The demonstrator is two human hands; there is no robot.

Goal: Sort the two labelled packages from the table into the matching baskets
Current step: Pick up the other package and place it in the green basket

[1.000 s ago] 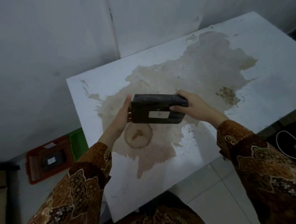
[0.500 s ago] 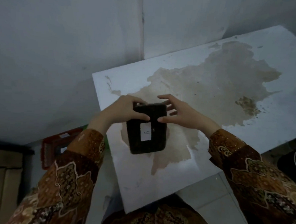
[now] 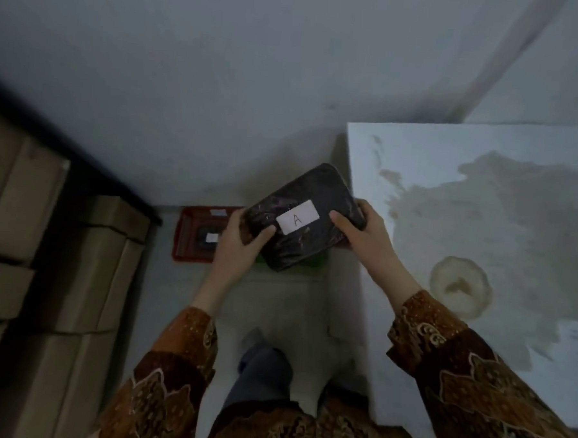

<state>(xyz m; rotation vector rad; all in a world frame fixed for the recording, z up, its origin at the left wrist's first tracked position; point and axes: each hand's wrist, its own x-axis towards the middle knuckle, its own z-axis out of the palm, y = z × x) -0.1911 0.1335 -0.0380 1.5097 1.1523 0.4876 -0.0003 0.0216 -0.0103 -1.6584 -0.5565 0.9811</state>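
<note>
Both hands held one black wrapped package (image 3: 306, 216) in the air, off the edge of the desk (image 3: 483, 182) and above the floor. The left hand (image 3: 239, 246) clasped its near left corner, thumb laid over the top face. The right hand (image 3: 363, 236) clasped the right end, thumb pressed just beside the white label (image 3: 297, 221). Each grip was clenched on the package, so neither hand was free.

The package was tilted with the label face up toward the camera, most likely so the handwritten "A" could be read before choosing a basket. Holding it by its two ends kept that label uncovered.

Below, on the floor by the wall, sat a red basket (image 3: 188, 233) with a small tag (image 3: 218, 212) on its far rim; the letter there was too small to read. Inside lay a dark package with a white label (image 3: 208, 237), seemingly the other one, already sorted. A strip of green basket (image 3: 312, 263) showed directly beneath the held package, mostly hidden by it.

Judging by this, the package was poised over the green basket because that was the remaining match. Lowering it would need care to clear the desk edge.

Cardboard boxes (image 3: 45, 239) were stacked at the left.
</note>
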